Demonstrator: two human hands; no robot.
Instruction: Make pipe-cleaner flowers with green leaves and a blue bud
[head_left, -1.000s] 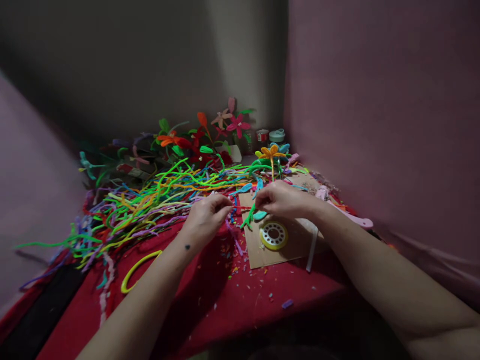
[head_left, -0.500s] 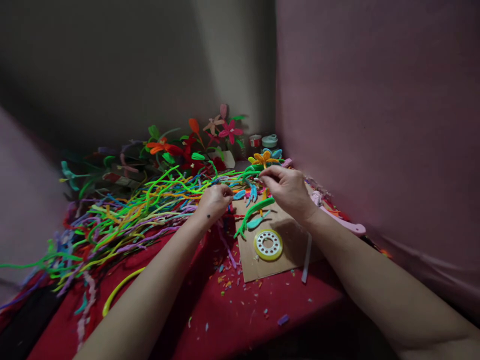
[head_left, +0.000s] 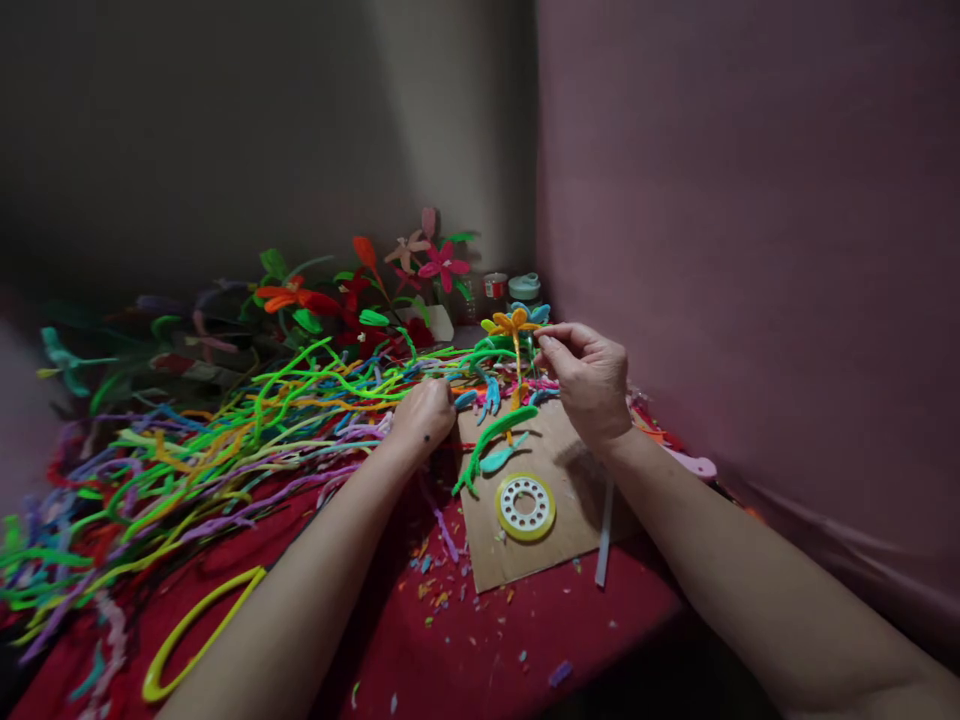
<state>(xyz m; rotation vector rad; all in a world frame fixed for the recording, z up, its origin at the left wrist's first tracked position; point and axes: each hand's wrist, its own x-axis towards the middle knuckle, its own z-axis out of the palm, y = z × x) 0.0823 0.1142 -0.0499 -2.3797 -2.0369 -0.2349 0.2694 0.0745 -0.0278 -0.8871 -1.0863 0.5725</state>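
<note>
My left hand point(head_left: 424, 415) is closed at the right edge of a heap of pipe cleaners point(head_left: 285, 420); its fingertips are turned away, and whatever they grip is hidden. Thumb and forefinger of my right hand point(head_left: 589, 375) are pinched together beside an orange pipe-cleaner flower point(head_left: 513, 322); anything between them is too small to name. Below the hands, a piece of cardboard point(head_left: 555, 560) carries a green pipe-cleaner stem point(head_left: 491, 440), a pale teal leaf point(head_left: 496, 460) and a roll of tape point(head_left: 551, 510) lying flat. A blue pipe-cleaner piece point(head_left: 490, 397) lies between the hands.
Finished pipe-cleaner flowers point(head_left: 444, 265) stand at the back, near a lidded jar point(head_left: 524, 288) and a red can point(head_left: 495, 286). A yellow loop handle point(head_left: 169, 640) lies by my left forearm. A translucent stick point(head_left: 604, 540) and pink handle point(head_left: 697, 466) are at right. Scraps litter the red cloth point(head_left: 450, 660).
The view has shifted slightly, so most things sit further left. My right hand has drawn away from my left, to the right of the orange flower, uncovering its stem.
</note>
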